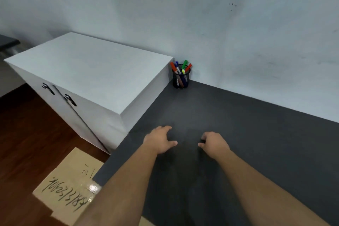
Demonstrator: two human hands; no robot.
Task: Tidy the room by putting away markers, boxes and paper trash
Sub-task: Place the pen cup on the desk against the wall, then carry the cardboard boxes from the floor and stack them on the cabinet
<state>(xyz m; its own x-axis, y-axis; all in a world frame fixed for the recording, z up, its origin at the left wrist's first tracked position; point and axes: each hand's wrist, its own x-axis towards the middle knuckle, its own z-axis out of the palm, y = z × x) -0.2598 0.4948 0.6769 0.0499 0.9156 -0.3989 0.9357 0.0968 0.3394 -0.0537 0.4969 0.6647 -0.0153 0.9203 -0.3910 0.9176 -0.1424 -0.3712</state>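
Head view: dark grey desk (247,134) runs along a pale wall. Left hand (159,140) over the desk surface near its left edge, fingers spread and slightly curled, holding nothing. Right hand (213,143) just beside it, fingers curled downward; a small dark spot shows under the fingers, cannot tell whether it grips anything. Markers (180,71) (red, blue, green, orange caps, one yellow tip) stand upright in a black mesh cup (180,83) at the far corner of the desk, against the wall and just beside a white cabinet (88,71). Cardboard box (69,185) with handwritten digits lies on the wooden floor (27,143), lower left, partly under the desk edge and left forearm
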